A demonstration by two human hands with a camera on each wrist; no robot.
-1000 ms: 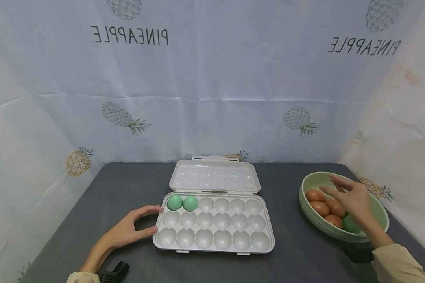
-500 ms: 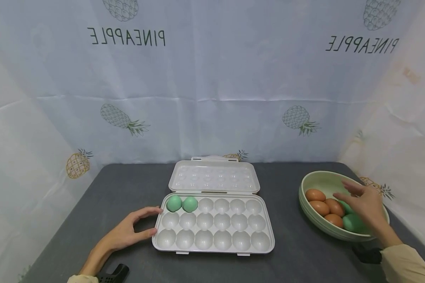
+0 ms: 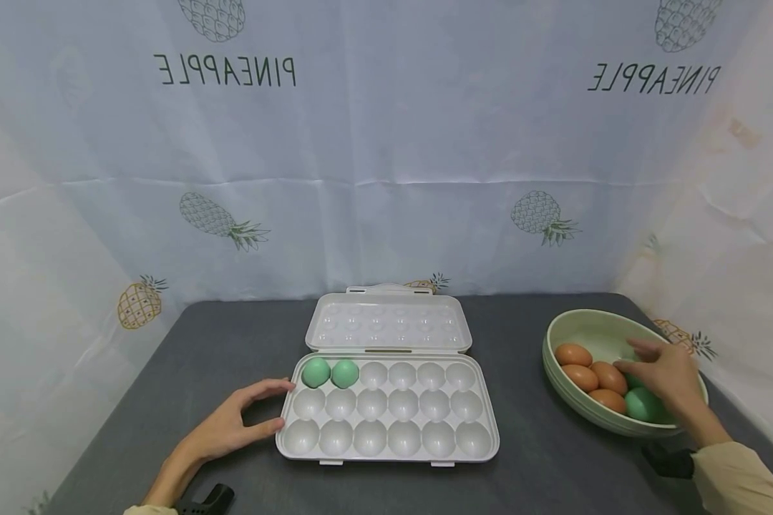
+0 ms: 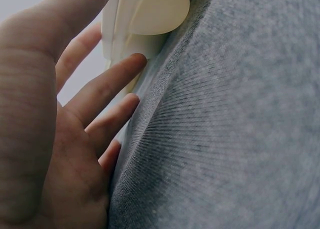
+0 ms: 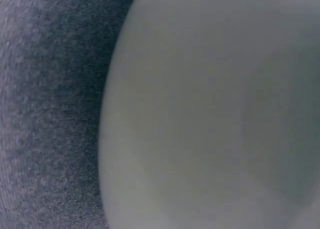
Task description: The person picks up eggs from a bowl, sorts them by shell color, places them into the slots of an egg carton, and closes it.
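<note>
On the woven grey counter (image 3: 232, 336), lower centre, a glossy white tray (image 3: 404, 388) of round cups held two smooth green eggs (image 3: 315, 373) at its upper left. The left hand (image 3: 235, 422), loosely spread, touched its left edge. Lower right, the right hand (image 3: 668, 373) hung in the bowl (image 3: 580, 330) of brown eggs (image 3: 608, 377) and green ones (image 3: 644, 405); whether it gripped any was unclear.

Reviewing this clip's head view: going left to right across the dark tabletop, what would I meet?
The person's left hand → open white plastic egg tray → round pale-green bowl.
</note>
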